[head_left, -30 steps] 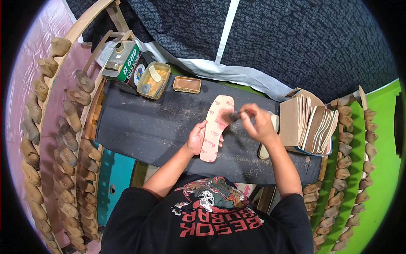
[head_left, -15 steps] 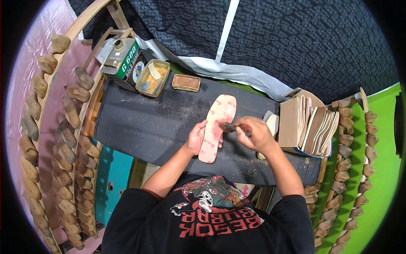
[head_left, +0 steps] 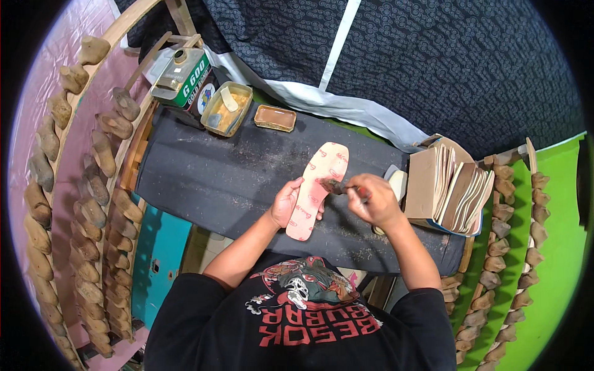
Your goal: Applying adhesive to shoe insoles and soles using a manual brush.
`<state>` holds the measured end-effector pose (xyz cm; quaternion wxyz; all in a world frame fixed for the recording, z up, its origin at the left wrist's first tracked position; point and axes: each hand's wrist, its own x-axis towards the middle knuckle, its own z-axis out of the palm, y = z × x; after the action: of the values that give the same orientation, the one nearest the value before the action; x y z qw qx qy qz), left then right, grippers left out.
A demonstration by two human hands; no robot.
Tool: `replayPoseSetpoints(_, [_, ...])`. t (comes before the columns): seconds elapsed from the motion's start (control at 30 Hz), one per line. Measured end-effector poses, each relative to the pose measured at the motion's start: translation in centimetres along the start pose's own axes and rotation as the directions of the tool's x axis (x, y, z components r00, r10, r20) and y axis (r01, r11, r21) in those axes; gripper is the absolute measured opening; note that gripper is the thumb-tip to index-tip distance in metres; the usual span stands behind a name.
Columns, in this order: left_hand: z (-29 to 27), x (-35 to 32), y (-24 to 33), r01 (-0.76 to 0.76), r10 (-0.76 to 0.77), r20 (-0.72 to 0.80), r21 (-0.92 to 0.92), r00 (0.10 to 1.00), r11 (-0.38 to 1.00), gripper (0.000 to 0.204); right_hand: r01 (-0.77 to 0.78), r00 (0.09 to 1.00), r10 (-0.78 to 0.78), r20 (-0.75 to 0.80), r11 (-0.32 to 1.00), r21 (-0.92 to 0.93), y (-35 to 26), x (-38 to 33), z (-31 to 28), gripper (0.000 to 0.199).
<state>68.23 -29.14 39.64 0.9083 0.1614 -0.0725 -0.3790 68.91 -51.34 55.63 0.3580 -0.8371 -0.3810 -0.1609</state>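
Observation:
My left hand (head_left: 288,203) grips a pink, printed insole board (head_left: 308,213) by its narrower middle, thumb along the left edge and fingertips showing past the right edge. The board is tilted above the dark table. A brush (head_left: 335,185) with dark bristles and a reddish handle is held in my right hand (head_left: 374,201), whose fingers are closed around it. Its bristles touch the board's middle near the right edge, where the surface looks darker and wet.
On the black-covered table (head_left: 204,167) stand a shallow tray of brown stuff (head_left: 275,118), a tub (head_left: 226,109) with a spreader, and a green-and-black can (head_left: 183,80). A cardboard box of soles (head_left: 442,185) is at right. Racks of wooden shoe lasts (head_left: 93,210) flank both sides.
Both hands keep their hold on the board and the brush. The brush has shifted only slightly on the board, and the whole view has turned a little.

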Motion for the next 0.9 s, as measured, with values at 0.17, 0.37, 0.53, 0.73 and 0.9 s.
replayPoseSetpoints(0.17, [0.7, -0.1, 0.0, 0.038, -0.037, 0.007, -0.087, 0.999, 0.995, 0.063, -0.222, 0.953, 0.197, -0.229, 0.971, -0.087, 1.9, 1.4, -1.5, 0.014])
replayPoseSetpoints(0.37, [0.5, -0.2, 0.4, 0.019, -0.018, 0.022, -0.068, 1.0, 0.997, 0.062, -0.163, 0.983, 0.162, -0.082, 0.987, -0.005, 0.7, 0.1, -1.2, 0.012])
replayPoseSetpoints(0.53, [1.2, -0.4, 0.6, 0.015, -0.013, 0.02, -0.101, 1.0, 0.995, 0.062, -0.28, 0.947, 0.281, -0.154, 0.96, 0.034, 1.6, 0.6, -1.7, 0.01])
replayPoseSetpoints(0.73, [0.9, -0.4, 0.1, 0.011, -0.01, 0.013, -0.066, 1.0, 0.998, 0.062, -0.159, 0.969, 0.119, -0.215, 0.971, -0.18, 1.3, 1.6, -1.5, 0.013])
replayPoseSetpoints(0.9, [0.6, -0.4, 0.0, 0.0, 0.004, 0.044, -0.083, 0.999, 0.997, 0.062, -0.092, 0.995, 0.092, -0.028, 0.996, 0.008, -0.2, 0.5, -0.4, 0.015])
